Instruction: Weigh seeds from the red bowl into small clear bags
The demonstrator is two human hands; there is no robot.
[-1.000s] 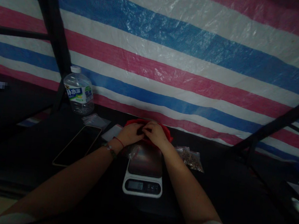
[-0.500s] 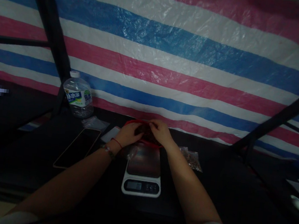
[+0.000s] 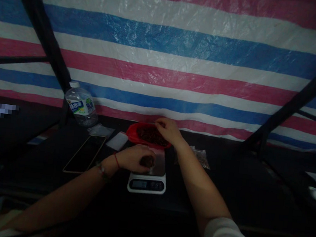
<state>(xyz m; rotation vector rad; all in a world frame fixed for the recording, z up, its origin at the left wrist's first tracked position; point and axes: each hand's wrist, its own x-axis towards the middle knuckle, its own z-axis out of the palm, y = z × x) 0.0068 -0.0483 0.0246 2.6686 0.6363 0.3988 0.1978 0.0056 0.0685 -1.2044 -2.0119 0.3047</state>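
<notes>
A red bowl (image 3: 133,134) of small dark brown pieces (image 3: 152,135) stands just behind a white digital kitchen scale (image 3: 146,185). My left hand (image 3: 133,157) is over the scale's metal plate, its fingers curled round a rounded dark brown clump (image 3: 147,161). Something clear and shiny shows under the clump; whether it is a plastic bag I cannot tell. Over the bowl's right back side, my right hand (image 3: 169,130) is closed in a pinch. What lies between those fingertips, if anything, is too small to make out.
Left of the scale lie a phone (image 3: 85,154), a white packet (image 3: 117,141) and clear plastic bags (image 3: 101,130), with a large bottle (image 3: 82,104) behind. Small bags of brown pieces (image 3: 201,157) lie beyond my right forearm. Dark frame bars (image 3: 46,37) and a striped sheet (image 3: 180,75) stand behind.
My left hand has come out of the red bowl toward me, over the scale, with a brown clump in it. My right hand stays at the bowl. The view has shifted slightly.
</notes>
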